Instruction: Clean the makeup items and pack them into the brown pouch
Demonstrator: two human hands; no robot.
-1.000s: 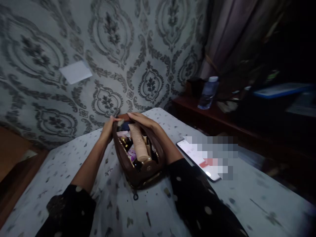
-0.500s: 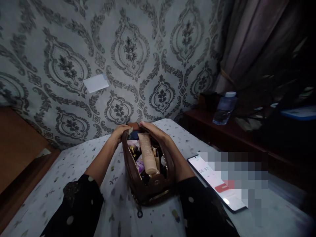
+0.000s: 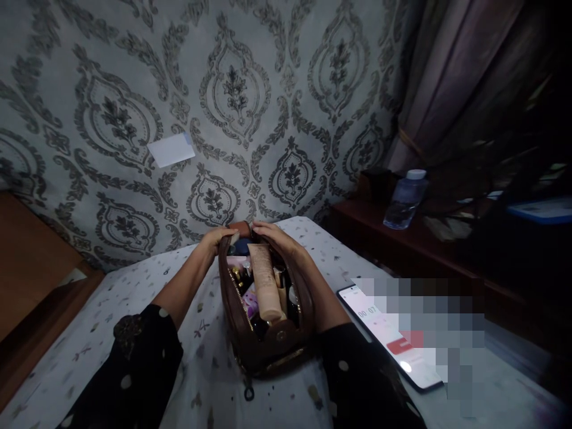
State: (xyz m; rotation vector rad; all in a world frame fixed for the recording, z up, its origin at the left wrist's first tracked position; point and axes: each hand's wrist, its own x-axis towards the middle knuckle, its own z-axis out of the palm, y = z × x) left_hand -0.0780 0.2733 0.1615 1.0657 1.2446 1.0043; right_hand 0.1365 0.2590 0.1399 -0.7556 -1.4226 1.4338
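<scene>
A brown zipped bag [image 3: 241, 333] lies unzipped on the patterned white sheet, its mouth wide. Inside it are a beige tube [image 3: 267, 286], a purple-and-white packet [image 3: 250, 302] and several small dark and gold items. My left hand [image 3: 218, 238] grips the far left rim of the bag, fingers closed on it. On the far right rim rests my right hand [image 3: 274, 237], its fingers closed along the edge. Between the hands an orange-brown strap [image 3: 240, 228] shows at the far end.
A lit phone [image 3: 388, 336] lies to the right of the bag. A clear bottle [image 3: 404, 199] stands on a dark red ledge [image 3: 353, 215]. A white card [image 3: 171, 150] is on the patterned wall. Brown wood [image 3: 36, 250] edges the left.
The view has shifted slightly. Both hands remain on the bag's rims, and the bag's contents look the same.
</scene>
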